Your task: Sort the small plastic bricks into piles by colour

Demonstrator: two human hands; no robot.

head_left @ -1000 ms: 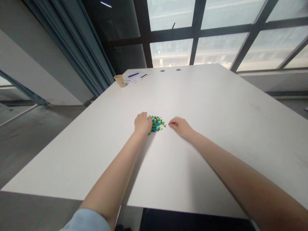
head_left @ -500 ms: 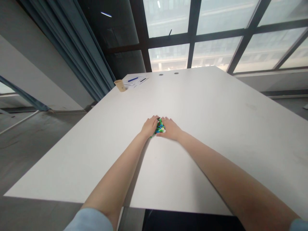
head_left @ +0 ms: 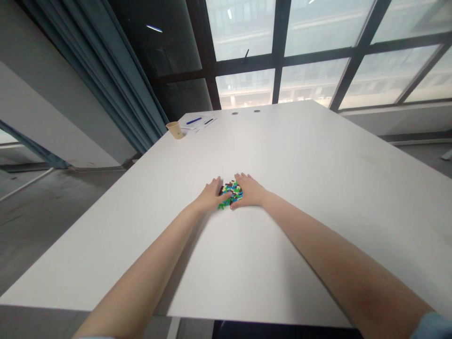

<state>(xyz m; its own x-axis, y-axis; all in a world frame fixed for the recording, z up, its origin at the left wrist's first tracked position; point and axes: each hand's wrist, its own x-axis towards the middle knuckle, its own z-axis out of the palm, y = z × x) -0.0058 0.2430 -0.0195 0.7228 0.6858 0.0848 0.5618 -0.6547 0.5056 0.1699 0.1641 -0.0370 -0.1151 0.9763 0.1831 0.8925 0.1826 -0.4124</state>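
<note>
Bare left hand [head_left: 210,196] at left edge of heap of small green, blue, brown and cream pieces [head_left: 233,187], thumb stretched over them, apart from fingers. And right hand [head_left: 250,190], cupped round right edge, thumb and fingers spread wide. Heap sits between hands on broad white surface [head_left: 275,150]. Green bits [head_left: 221,206] poke out near side! Far left, tan paper cup [head_left: 175,131], white papers [head_left: 199,125], blue pen [head_left: 193,121] on top.
</note>
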